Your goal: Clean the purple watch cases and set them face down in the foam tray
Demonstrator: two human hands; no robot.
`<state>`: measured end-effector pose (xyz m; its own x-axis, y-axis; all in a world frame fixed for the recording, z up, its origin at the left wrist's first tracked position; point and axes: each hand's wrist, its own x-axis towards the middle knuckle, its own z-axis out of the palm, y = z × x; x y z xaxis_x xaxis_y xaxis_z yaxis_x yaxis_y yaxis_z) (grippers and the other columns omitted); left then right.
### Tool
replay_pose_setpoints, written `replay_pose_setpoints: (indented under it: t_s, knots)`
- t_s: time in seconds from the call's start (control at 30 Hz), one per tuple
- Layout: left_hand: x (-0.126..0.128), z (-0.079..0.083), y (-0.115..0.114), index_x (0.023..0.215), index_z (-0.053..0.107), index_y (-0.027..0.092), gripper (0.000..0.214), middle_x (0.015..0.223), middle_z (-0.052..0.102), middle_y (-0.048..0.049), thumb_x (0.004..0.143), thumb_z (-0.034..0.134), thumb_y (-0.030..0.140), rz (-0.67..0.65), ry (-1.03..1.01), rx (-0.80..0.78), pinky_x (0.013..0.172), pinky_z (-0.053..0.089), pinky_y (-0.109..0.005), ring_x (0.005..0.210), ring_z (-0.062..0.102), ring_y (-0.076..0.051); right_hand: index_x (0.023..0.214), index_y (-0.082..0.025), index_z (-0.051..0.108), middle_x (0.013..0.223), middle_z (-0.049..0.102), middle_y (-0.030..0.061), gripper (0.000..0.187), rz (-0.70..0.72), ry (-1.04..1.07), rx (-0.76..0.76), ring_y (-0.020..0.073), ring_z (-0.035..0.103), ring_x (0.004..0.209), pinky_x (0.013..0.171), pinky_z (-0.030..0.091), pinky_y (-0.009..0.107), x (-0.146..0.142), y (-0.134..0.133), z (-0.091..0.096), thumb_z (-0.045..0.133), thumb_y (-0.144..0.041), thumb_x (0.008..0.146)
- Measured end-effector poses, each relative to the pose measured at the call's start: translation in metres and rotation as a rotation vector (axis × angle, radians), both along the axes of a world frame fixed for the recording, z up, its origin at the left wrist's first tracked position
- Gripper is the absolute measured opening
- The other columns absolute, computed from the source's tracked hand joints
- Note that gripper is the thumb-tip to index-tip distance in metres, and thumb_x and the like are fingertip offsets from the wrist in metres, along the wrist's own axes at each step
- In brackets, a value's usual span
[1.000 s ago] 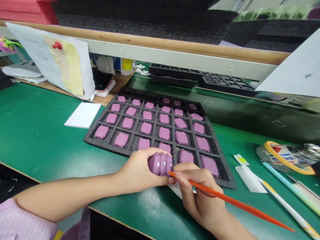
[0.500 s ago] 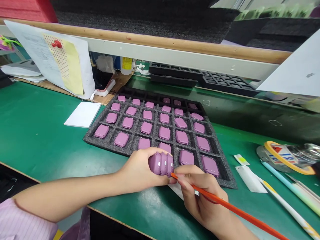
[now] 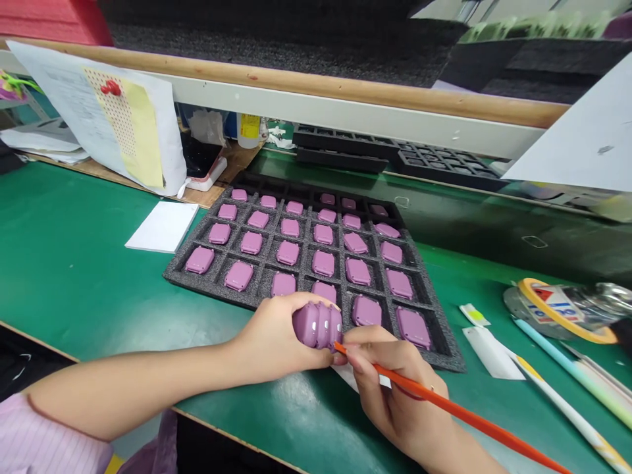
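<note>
My left hand [image 3: 276, 336] is closed around a stack of three purple rounded-square cases [image 3: 316, 325], their edges turned toward me with small pale marks on them. A slim orange stick [image 3: 459, 411], like a fine brush handle, is pinched in my right hand [image 3: 395, 382]. Its tip touches or nearly touches the lower edge of the rightmost case; the very end is too small to make out. Just beyond both hands lies a black foam tray [image 3: 316, 276], with single purple cases [image 3: 358, 270] in most compartments. A bit of white paper [image 3: 348, 375] shows under my hands.
A white pad [image 3: 162, 226] lies left of the tray. On the right are a glass jar with orange tape [image 3: 563, 309], several pens [image 3: 557, 401] and a white slip [image 3: 494, 353]. A shelf edge [image 3: 296, 89] crosses above, with more black trays [image 3: 345, 151] behind.
The orange stick's tip has shifted very slightly left and down against the stack. Both hands keep their hold, and the view has drifted a little.
</note>
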<state>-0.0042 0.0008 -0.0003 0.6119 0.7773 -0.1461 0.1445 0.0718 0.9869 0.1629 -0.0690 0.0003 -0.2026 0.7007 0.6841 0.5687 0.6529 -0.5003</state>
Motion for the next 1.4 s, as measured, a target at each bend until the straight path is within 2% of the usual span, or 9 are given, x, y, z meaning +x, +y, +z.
replay_pose_setpoints:
  t_s: [0.63, 0.93, 1.0, 1.07, 1.17, 1.23, 1.27, 1.33, 1.4]
  knots:
    - [0.0, 0.001, 0.001, 0.107, 0.071, 0.022, 0.046, 0.103, 0.074, -0.0023, 0.063, 0.083, 0.021, -0.004, 0.004, 0.006, 0.083, 0.053, -0.03, 0.092, 0.069, -0.02, 0.097, -0.023, 0.049, 0.076, 0.064, 0.0012, 0.01, -0.012, -0.021, 0.002, 0.0137, 0.068, 0.064, 0.052, 0.055, 0.023, 0.0, 0.001, 0.001, 0.046, -0.014, 0.1]
    - [0.0, 0.003, 0.001, 0.105, 0.071, 0.021, 0.046, 0.101, 0.073, -0.0031, 0.062, 0.086, 0.028, -0.004, 0.033, 0.029, 0.081, 0.053, -0.03, 0.09, 0.068, -0.021, 0.097, -0.023, 0.05, 0.075, 0.063, 0.0015, 0.011, -0.012, 0.002, 0.008, 0.0151, 0.069, 0.066, 0.052, 0.055, 0.024, 0.0, 0.003, -0.002, 0.049, -0.012, 0.098]
    - [-0.001, 0.004, 0.002, 0.106, 0.07, 0.02, 0.049, 0.1, 0.073, -0.0034, 0.061, 0.088, 0.031, -0.005, 0.045, 0.029, 0.081, 0.053, -0.031, 0.09, 0.068, -0.021, 0.096, -0.023, 0.052, 0.075, 0.066, 0.0021, 0.011, -0.054, 0.055, 0.019, 0.0156, 0.07, 0.066, 0.054, 0.057, 0.026, 0.003, 0.003, 0.003, 0.049, -0.013, 0.098]
    - [-0.002, 0.005, 0.002, 0.107, 0.07, 0.02, 0.052, 0.099, 0.073, -0.0033, 0.06, 0.089, 0.034, -0.013, 0.062, 0.024, 0.082, 0.053, -0.032, 0.09, 0.068, -0.022, 0.093, -0.024, 0.054, 0.072, 0.067, 0.0015, 0.011, -0.172, 0.161, 0.051, 0.0163, 0.07, 0.064, 0.056, 0.057, 0.028, 0.011, 0.0, 0.012, 0.05, -0.015, 0.099]
    - [-0.003, 0.006, 0.003, 0.108, 0.07, 0.021, 0.054, 0.099, 0.073, -0.0035, 0.059, 0.089, 0.034, -0.02, 0.084, 0.02, 0.084, 0.053, -0.033, 0.091, 0.069, -0.022, 0.085, -0.026, 0.054, 0.069, 0.065, 0.0009, 0.013, -0.53, 0.301, 0.104, 0.0177, 0.068, 0.054, 0.053, 0.053, 0.032, 0.042, -0.011, 0.021, 0.055, -0.03, 0.098]
    - [-0.003, 0.007, 0.003, 0.108, 0.069, 0.021, 0.055, 0.098, 0.073, -0.0038, 0.058, 0.089, 0.033, -0.022, 0.099, 0.01, 0.082, 0.054, -0.033, 0.089, 0.068, -0.022, 0.079, -0.028, 0.055, 0.062, 0.064, 0.0016, 0.023, -0.799, 0.219, 0.009, 0.0197, 0.065, 0.049, 0.048, 0.048, 0.033, 0.073, -0.023, 0.02, 0.058, -0.044, 0.096]
    - [-0.003, 0.008, 0.003, 0.108, 0.069, 0.02, 0.056, 0.098, 0.073, -0.0039, 0.058, 0.089, 0.032, -0.022, 0.106, 0.009, 0.082, 0.054, -0.033, 0.088, 0.068, -0.022, 0.074, -0.03, 0.055, 0.054, 0.062, 0.0018, 0.03, -0.883, 0.093, -0.125, 0.0209, 0.063, 0.044, 0.044, 0.045, 0.033, 0.088, -0.029, 0.018, 0.056, -0.051, 0.094]
    - [-0.003, 0.009, 0.004, 0.109, 0.068, 0.02, 0.056, 0.098, 0.073, -0.0038, 0.058, 0.088, 0.031, -0.021, 0.125, 0.013, 0.082, 0.054, -0.034, 0.087, 0.068, -0.022, 0.064, -0.029, 0.053, 0.043, 0.059, 0.0027, 0.043, -0.951, -0.161, -0.51, 0.0232, 0.059, 0.037, 0.04, 0.041, 0.034, 0.115, -0.041, 0.009, 0.048, -0.06, 0.092]
    - [-0.003, 0.01, 0.004, 0.111, 0.068, 0.02, 0.057, 0.1, 0.073, -0.0039, 0.059, 0.087, 0.03, -0.022, 0.139, 0.028, 0.084, 0.053, -0.035, 0.087, 0.068, -0.022, 0.057, -0.028, 0.051, 0.042, 0.06, 0.004, 0.046, -0.94, -0.306, -0.778, 0.0257, 0.059, 0.037, 0.042, 0.042, 0.035, 0.131, -0.051, 0.0, 0.045, -0.061, 0.089]
